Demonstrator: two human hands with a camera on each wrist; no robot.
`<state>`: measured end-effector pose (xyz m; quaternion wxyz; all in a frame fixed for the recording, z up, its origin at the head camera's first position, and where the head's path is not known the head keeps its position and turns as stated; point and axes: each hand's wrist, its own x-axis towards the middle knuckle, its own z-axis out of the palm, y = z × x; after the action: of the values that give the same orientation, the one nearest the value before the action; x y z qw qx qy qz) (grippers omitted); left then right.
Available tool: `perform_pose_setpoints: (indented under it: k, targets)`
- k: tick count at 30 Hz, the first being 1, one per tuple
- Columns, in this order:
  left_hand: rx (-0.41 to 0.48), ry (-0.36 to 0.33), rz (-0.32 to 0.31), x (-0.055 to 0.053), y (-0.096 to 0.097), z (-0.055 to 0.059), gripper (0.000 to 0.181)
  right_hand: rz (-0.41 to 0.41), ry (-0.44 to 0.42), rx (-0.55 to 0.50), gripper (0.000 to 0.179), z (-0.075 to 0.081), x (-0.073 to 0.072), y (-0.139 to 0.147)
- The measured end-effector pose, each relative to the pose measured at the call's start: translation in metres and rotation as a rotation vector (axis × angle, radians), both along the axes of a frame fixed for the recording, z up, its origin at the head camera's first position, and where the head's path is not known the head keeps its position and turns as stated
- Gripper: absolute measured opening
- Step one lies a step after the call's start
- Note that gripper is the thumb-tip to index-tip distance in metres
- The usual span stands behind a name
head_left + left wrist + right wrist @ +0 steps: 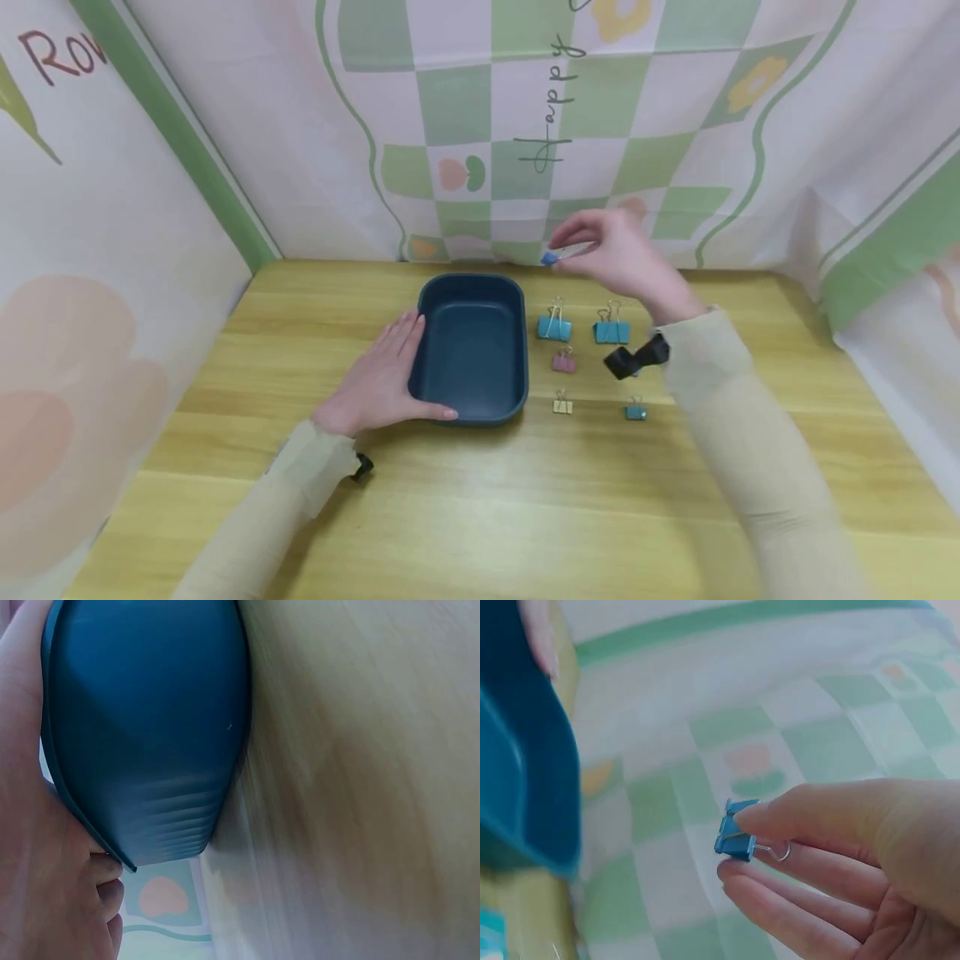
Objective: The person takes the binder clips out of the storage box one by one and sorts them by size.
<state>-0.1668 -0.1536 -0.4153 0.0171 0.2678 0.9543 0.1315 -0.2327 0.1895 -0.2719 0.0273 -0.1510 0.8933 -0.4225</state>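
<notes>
In the head view my right hand (611, 254) is raised over the far edge of the table and pinches a small blue binder clip (736, 831) between thumb and fingers. One silver wire handle of that clip sticks out toward the palm in the right wrist view. My left hand (378, 379) rests against the left side of a dark blue rectangular tub (525, 367), its fingers straight along the rim and the thumb at the near edge. Inside, the tub's floor is bare.
Right of the tub lie two larger teal binder clips (554, 327), a pink one (564, 362), a yellow one (562, 407) and a small teal one (636, 412). Another clip is mostly hidden under the right wrist's black camera (637, 358). A patterned curtain (457, 108) hangs behind the wooden table (465, 517).
</notes>
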Motion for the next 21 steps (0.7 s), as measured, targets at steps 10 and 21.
perform_pose_setpoints:
  k: [10,21]
  targets:
    - [-0.014,-0.001,0.008,0.000,0.001,-0.001,0.144,-0.110,-0.040,0.104,0.043,-0.006,0.019,0.087]
    - [-0.006,-0.003,0.008,0.001,0.001,0.000,0.144,-0.004,-0.052,0.348,0.031,-0.066,0.051,0.154]
